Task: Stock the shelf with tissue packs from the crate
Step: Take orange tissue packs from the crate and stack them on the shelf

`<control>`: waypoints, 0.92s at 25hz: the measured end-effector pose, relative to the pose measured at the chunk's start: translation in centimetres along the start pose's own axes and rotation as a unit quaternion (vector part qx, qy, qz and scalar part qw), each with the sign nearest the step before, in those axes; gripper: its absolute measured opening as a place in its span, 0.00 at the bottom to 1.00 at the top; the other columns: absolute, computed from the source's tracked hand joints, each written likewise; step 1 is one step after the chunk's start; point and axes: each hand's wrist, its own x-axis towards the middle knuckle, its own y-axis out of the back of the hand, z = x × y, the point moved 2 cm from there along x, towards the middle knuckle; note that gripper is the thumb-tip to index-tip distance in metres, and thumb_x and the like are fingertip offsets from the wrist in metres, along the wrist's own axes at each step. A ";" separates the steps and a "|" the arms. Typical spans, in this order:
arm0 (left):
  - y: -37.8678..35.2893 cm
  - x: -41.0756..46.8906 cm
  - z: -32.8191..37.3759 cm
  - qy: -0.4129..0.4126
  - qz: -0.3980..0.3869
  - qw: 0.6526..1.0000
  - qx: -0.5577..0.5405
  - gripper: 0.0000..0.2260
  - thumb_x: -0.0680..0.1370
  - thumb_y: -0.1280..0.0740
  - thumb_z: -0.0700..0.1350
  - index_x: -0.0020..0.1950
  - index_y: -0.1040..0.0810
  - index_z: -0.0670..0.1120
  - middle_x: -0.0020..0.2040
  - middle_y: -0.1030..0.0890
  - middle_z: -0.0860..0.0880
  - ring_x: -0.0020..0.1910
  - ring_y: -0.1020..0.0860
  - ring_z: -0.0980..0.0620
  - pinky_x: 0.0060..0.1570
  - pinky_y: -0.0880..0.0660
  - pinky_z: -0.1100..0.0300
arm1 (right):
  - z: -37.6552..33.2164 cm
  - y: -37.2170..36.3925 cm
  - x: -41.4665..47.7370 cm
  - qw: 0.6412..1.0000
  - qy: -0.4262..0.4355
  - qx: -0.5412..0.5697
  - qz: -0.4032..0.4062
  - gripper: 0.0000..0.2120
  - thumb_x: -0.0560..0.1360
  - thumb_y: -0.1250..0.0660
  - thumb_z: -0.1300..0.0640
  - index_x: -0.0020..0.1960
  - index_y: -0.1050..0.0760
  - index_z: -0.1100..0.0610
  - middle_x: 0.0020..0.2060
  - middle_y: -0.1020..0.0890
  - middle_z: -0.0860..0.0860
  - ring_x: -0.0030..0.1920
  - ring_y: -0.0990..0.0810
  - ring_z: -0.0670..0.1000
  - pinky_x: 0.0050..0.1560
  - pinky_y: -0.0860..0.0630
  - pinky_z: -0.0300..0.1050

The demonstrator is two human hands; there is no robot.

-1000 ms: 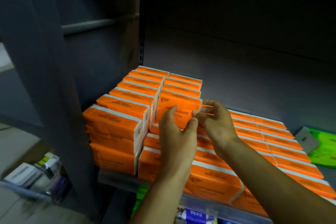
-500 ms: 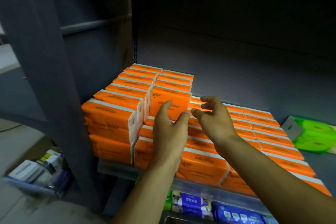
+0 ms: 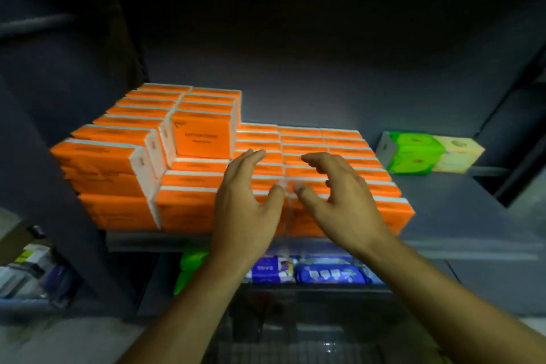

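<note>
Head cam, so where are the orange tissue packs (image 3: 204, 139) at? On the shelf (image 3: 458, 216) already?

>> Yep, all stacked on it. The left side's piled higher, in rows going back. The right part is a lower flat layer running to the back wall.

And the hands, got anything?

>> Nope, both empty. Left hand (image 3: 245, 207) hovers in front of the stack, fingers pretty much straight, thumb out. Right hand (image 3: 339, 201) is just beside it, fingers loosely curled over the low layer, pinching nothing. The thumb tips nearly meet. Can't tell if either one touches a pack, it's too blurry.

Anything else around?

>> Green pack (image 3: 413, 151) and a yellow pack (image 3: 458, 154) sit further right on the same shelf, apart from the orange ones. Blue packs (image 3: 328, 273) are on the level below.
</note>
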 end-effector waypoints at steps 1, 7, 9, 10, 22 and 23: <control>-0.6 -1.4 0.7 -0.024 -0.020 1.000 0.005 0.20 0.73 0.32 0.46 0.65 0.24 0.47 0.64 0.23 0.51 0.64 0.27 0.57 0.66 0.33 0.65 | 0.4 0.3 -1.4 1.000 0.000 0.007 0.006 0.20 0.75 0.32 0.51 0.65 0.26 0.52 0.59 0.22 0.47 0.61 0.25 0.47 0.61 0.28 0.43; -3.0 -8.2 2.3 -0.074 -0.133 0.988 0.037 0.19 0.76 0.32 0.45 0.66 0.25 0.47 0.62 0.22 0.51 0.62 0.25 0.54 0.62 0.32 0.65 | 4.8 2.9 -10.6 0.999 -0.047 0.016 0.018 0.20 0.75 0.31 0.51 0.66 0.27 0.52 0.60 0.23 0.47 0.62 0.26 0.45 0.61 0.29 0.39; -3.9 -9.7 1.6 -0.060 -0.166 0.982 0.062 0.19 0.75 0.32 0.45 0.67 0.25 0.47 0.63 0.22 0.50 0.62 0.25 0.53 0.62 0.31 0.63 | 7.0 3.4 -14.0 0.996 -0.087 0.000 -0.014 0.21 0.75 0.31 0.50 0.67 0.28 0.51 0.62 0.24 0.47 0.63 0.26 0.46 0.62 0.28 0.43; -4.5 -10.5 1.3 -0.055 -0.185 0.978 0.078 0.20 0.75 0.32 0.45 0.67 0.25 0.47 0.63 0.22 0.50 0.63 0.25 0.52 0.62 0.31 0.62 | 8.1 3.4 -15.6 0.993 -0.109 -0.013 -0.039 0.22 0.75 0.31 0.50 0.68 0.29 0.51 0.63 0.25 0.48 0.64 0.27 0.46 0.63 0.29 0.42; -12.4 -21.4 -6.4 0.079 -0.456 0.860 0.214 0.23 0.77 0.30 0.46 0.71 0.30 0.50 0.67 0.26 0.50 0.66 0.27 0.50 0.62 0.29 0.57 | 18.4 -2.7 -28.6 0.922 -0.287 -0.078 -0.249 0.27 0.71 0.27 0.52 0.68 0.31 0.52 0.61 0.29 0.52 0.63 0.29 0.54 0.63 0.31 0.44; -13.0 -22.3 -7.2 0.090 -0.464 0.854 0.217 0.21 0.76 0.30 0.46 0.69 0.28 0.49 0.65 0.25 0.49 0.64 0.26 0.50 0.61 0.28 0.58 | 19.0 -3.1 -29.2 0.912 -0.295 -0.078 -0.274 0.26 0.72 0.28 0.52 0.67 0.31 0.51 0.61 0.29 0.51 0.63 0.29 0.53 0.63 0.31 0.44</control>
